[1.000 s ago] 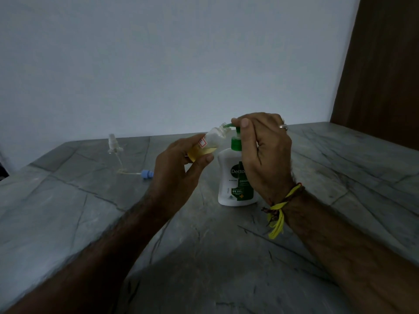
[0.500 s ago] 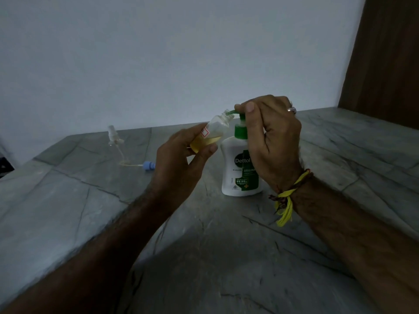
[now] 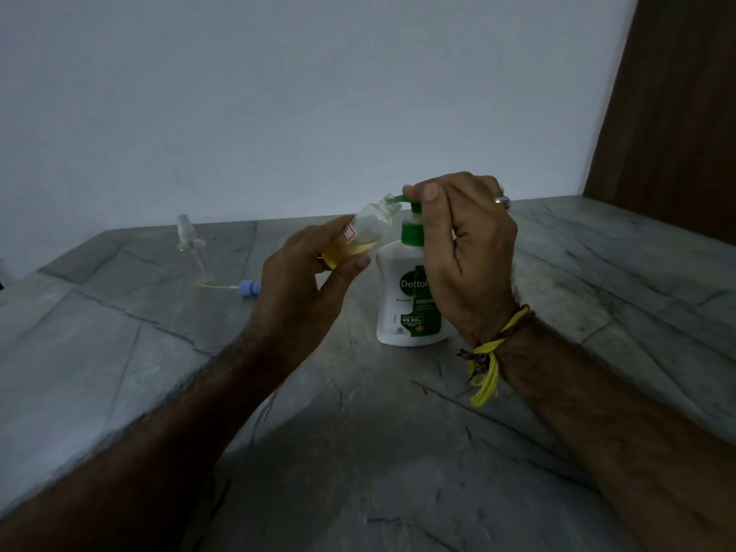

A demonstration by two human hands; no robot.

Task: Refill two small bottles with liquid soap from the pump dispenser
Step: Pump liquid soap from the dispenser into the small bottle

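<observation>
Two hands meet over the grey stone surface [image 3: 597,280], both busy at the white pump dispenser [image 3: 402,304] that stands upright near the middle. The left hand [image 3: 302,284] holds a small clear bottle [image 3: 358,237] between thumb and curled fingers, tilted so its open neck points up and to the right, right at the tip of the green spout [image 3: 398,199]. Yellow liquid fills the lower part of that bottle, and a bit of red-edged label shows by the fingers. The right hand [image 3: 466,249] is curled over the green pump head, thumb lying along its front, gripping it from above; a ring sits on one finger and yellow and dark threads are tied round the wrist. Whether soap is flowing at this instant I cannot tell.

Well off to the left, near the wall, a clear spray top [image 3: 187,233] with its thin tube lies on the stone, and beside it a small blue cap [image 3: 249,289] with another tube attached.
</observation>
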